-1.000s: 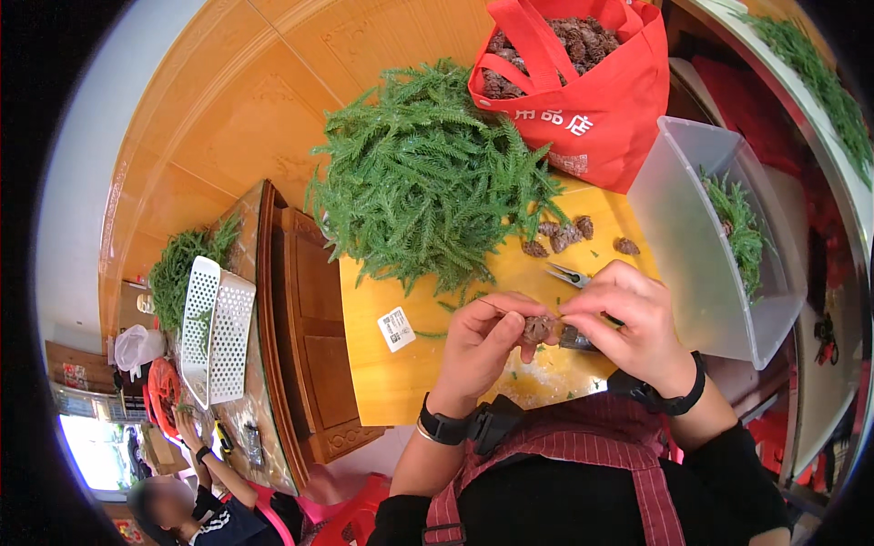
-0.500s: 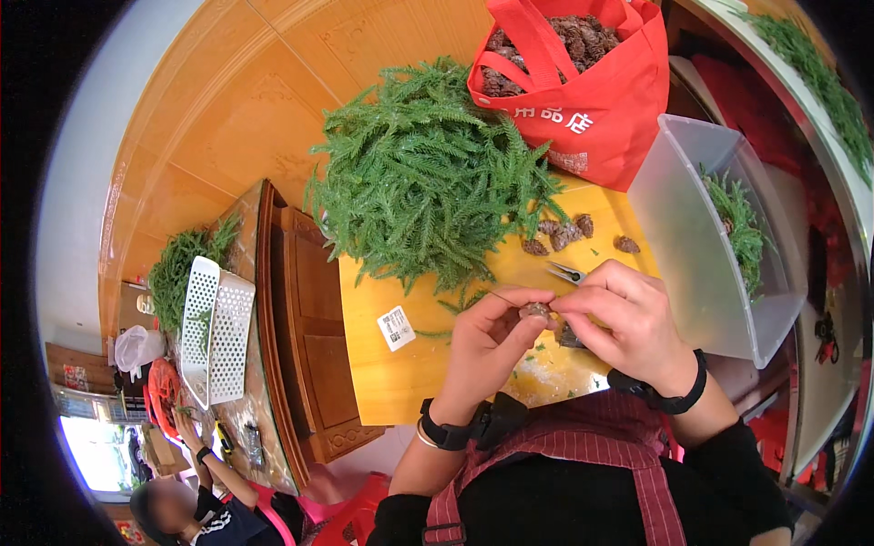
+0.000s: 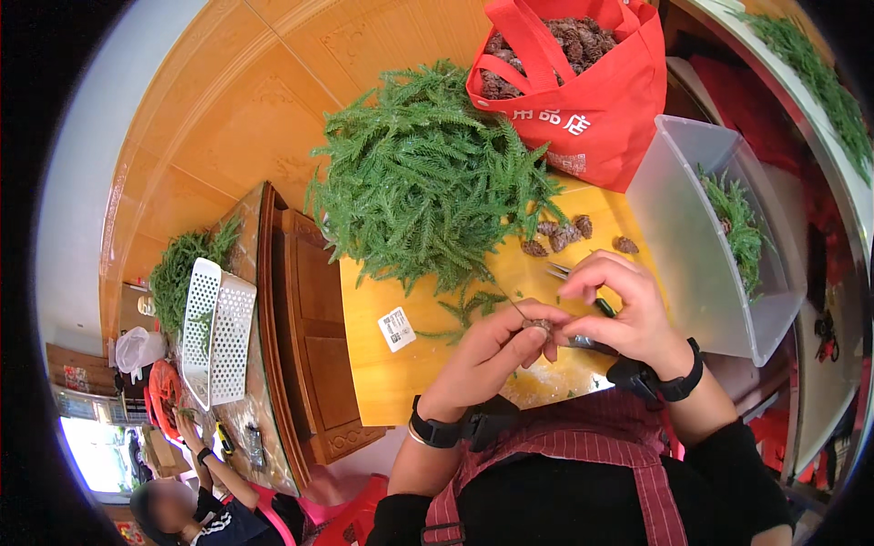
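Front of greenery [image 3: 428, 182]: left hand [image 3: 492, 350] pinches cone [image 3: 538, 324] (wire [image 3: 513, 301] sticking out); right hand [image 3: 642, 317], fingers parted, near. Keep pinch firm, wire straight.

Orange panelling [image 3: 246, 127] behind; pale wall [image 3: 105, 136] far left; brown wooden cabinet [image 3: 319, 328]; 1 bright window [image 3: 96, 453] lower left.

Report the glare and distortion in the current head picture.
Head view, upper left: the wood panelling bends along the fisheye rim; head view, lower left: the window is washed out; head view, near edge: glare whitens the yellow tabletop.
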Demonstrator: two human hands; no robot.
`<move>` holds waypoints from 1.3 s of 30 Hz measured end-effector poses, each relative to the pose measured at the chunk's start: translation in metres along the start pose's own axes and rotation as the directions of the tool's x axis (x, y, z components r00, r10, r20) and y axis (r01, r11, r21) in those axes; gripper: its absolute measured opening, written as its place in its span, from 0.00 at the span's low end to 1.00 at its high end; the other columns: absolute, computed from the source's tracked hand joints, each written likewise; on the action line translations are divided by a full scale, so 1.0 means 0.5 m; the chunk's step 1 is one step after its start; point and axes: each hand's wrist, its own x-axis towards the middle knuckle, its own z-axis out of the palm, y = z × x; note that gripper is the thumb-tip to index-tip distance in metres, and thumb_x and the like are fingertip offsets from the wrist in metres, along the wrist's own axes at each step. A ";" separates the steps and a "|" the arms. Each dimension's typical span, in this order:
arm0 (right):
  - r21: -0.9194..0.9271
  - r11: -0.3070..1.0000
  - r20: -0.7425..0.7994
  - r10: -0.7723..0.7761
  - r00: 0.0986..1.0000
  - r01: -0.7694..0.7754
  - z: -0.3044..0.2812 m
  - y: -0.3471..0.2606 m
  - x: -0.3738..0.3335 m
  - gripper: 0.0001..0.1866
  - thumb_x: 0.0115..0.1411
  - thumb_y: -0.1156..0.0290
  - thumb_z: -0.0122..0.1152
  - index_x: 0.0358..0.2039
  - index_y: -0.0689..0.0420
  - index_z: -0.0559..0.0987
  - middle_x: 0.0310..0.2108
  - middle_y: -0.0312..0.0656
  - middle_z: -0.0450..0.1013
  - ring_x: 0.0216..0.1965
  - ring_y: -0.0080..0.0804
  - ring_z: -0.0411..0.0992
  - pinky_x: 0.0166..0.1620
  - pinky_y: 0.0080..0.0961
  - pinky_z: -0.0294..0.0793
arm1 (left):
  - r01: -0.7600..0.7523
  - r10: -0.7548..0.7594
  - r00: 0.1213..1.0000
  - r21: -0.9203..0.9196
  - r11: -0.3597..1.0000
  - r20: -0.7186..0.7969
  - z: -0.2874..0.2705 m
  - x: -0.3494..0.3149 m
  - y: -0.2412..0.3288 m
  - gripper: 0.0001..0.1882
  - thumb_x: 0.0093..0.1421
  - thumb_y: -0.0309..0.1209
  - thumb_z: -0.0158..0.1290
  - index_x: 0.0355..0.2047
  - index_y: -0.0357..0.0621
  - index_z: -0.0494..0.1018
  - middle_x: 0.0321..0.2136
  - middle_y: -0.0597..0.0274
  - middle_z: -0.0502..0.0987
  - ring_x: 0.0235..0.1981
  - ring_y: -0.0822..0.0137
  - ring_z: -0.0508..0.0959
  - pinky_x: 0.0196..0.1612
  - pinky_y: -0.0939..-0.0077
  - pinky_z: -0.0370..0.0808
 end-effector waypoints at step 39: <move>0.723 0.630 0.289 0.096 0.953 -0.283 0.014 0.001 -0.001 0.10 0.50 0.84 0.53 0.35 0.63 0.75 0.34 0.45 0.72 0.38 0.32 0.71 0.41 0.27 0.71 | 0.010 -0.025 0.999 -0.360 0.933 -0.037 0.006 -0.003 -0.026 0.03 0.57 0.24 0.50 0.29 0.42 0.66 0.32 0.51 0.76 0.29 0.64 0.79 0.27 0.81 0.75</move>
